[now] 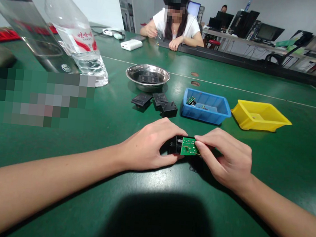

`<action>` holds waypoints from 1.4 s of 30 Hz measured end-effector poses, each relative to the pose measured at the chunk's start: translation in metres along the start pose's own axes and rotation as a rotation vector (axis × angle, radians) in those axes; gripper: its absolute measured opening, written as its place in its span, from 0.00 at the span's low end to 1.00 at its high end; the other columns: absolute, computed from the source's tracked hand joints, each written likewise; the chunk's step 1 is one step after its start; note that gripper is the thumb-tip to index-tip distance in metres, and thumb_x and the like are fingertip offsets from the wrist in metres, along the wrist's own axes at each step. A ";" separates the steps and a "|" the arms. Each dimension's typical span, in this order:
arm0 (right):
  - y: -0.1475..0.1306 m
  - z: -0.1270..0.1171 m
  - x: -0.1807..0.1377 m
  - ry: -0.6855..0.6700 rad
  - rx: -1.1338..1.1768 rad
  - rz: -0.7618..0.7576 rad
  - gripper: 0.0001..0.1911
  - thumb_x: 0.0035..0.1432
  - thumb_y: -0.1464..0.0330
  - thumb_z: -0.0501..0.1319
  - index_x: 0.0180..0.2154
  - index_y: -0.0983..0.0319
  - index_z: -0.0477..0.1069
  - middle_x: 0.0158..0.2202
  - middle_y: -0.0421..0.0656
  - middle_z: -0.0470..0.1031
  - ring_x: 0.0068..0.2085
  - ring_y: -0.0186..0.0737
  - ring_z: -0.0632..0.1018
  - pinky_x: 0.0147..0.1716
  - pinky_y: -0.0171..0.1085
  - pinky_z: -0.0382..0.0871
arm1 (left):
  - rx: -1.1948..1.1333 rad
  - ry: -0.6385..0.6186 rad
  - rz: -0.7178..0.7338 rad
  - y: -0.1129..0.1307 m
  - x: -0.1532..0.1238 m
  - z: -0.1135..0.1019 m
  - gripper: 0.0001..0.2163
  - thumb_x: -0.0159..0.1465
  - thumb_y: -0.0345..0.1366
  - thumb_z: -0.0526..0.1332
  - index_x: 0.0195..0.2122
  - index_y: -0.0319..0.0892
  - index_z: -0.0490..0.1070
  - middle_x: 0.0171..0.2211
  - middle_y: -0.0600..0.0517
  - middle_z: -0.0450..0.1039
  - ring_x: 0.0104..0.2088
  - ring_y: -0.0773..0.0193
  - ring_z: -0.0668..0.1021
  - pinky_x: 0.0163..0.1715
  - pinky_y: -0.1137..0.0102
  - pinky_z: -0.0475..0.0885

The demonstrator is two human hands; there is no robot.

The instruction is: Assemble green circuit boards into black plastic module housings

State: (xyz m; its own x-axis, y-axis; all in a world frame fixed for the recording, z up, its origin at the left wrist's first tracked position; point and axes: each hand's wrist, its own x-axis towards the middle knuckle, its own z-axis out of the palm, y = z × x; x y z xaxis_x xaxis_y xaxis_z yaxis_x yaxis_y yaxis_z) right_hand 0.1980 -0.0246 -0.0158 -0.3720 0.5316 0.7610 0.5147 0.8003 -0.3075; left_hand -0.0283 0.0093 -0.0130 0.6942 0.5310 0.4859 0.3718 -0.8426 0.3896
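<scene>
1. A dark green tabletop (87, 156) with thin white lines runs away from both hands; far beyond them a person in a white shirt (175, 23) sits at its far edge, with desks and dark monitors (269, 32) behind.
2. Just beyond the hands lie three small black plastic housings (155, 103), and past those a round steel bowl (147, 76).
3. Beyond the right hand stand a blue plastic bin (206, 107) holding small parts and, further right, a yellow plastic bin (260, 115).
4. Far off to the left of the left hand stands a clear plastic water bottle (76, 36).
5. The left hand (149, 147) curls around a small black plastic casing (174, 144), gripping it on the tabletop.
6. The right hand (226, 158) pinches a small green circuit board (189, 147) between thumb and fingertips; the board sits against the casing, between the two hands.
</scene>
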 end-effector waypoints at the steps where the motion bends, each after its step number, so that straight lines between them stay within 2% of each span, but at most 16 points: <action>1: 0.000 0.000 0.000 -0.002 -0.005 -0.001 0.04 0.60 0.78 0.65 0.38 0.67 0.77 0.31 0.48 0.80 0.31 0.37 0.78 0.33 0.37 0.73 | -0.007 0.008 0.011 0.000 0.000 0.000 0.15 0.63 0.35 0.66 0.51 0.40 0.71 0.44 0.49 0.79 0.44 0.60 0.78 0.46 0.67 0.73; 12: -0.001 0.000 0.001 -0.058 0.000 -0.009 0.05 0.61 0.76 0.64 0.38 0.62 0.77 0.32 0.45 0.81 0.32 0.37 0.79 0.33 0.36 0.74 | -0.065 0.025 0.066 0.000 0.001 0.001 0.13 0.65 0.36 0.65 0.50 0.40 0.72 0.44 0.47 0.79 0.44 0.60 0.78 0.48 0.66 0.74; 22: -0.004 0.002 0.001 -0.055 0.076 0.183 0.04 0.63 0.73 0.65 0.36 0.59 0.78 0.32 0.41 0.81 0.31 0.36 0.79 0.31 0.35 0.72 | -0.094 -0.003 0.020 0.000 0.002 0.000 0.14 0.65 0.38 0.66 0.51 0.42 0.72 0.44 0.48 0.80 0.46 0.60 0.79 0.48 0.67 0.74; 28: -0.003 0.001 0.000 -0.052 0.064 0.189 0.02 0.62 0.72 0.65 0.35 0.60 0.75 0.31 0.41 0.80 0.30 0.35 0.77 0.28 0.35 0.70 | -0.101 -0.016 0.029 -0.002 0.002 0.000 0.15 0.65 0.38 0.67 0.51 0.41 0.72 0.45 0.47 0.80 0.47 0.60 0.79 0.49 0.67 0.74; 34: -0.003 0.000 0.000 -0.081 0.061 0.233 0.05 0.63 0.71 0.64 0.33 0.59 0.74 0.29 0.41 0.79 0.29 0.36 0.77 0.29 0.36 0.70 | -0.091 -0.030 0.018 -0.001 0.001 0.000 0.16 0.64 0.39 0.67 0.52 0.41 0.72 0.45 0.47 0.80 0.47 0.60 0.79 0.49 0.66 0.74; 42: -0.008 0.001 0.000 -0.018 0.067 0.273 0.04 0.63 0.70 0.65 0.33 0.59 0.75 0.31 0.41 0.80 0.31 0.37 0.79 0.31 0.37 0.72 | -0.088 -0.031 -0.020 0.000 0.002 -0.001 0.16 0.64 0.40 0.67 0.52 0.42 0.72 0.45 0.48 0.80 0.45 0.60 0.79 0.47 0.67 0.74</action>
State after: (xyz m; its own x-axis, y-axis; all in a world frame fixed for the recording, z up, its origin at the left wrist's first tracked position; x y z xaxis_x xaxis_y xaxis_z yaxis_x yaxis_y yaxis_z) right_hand 0.1934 -0.0308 -0.0139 -0.2400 0.7346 0.6347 0.5457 0.6428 -0.5376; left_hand -0.0269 0.0104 -0.0111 0.7062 0.5438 0.4534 0.3317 -0.8198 0.4668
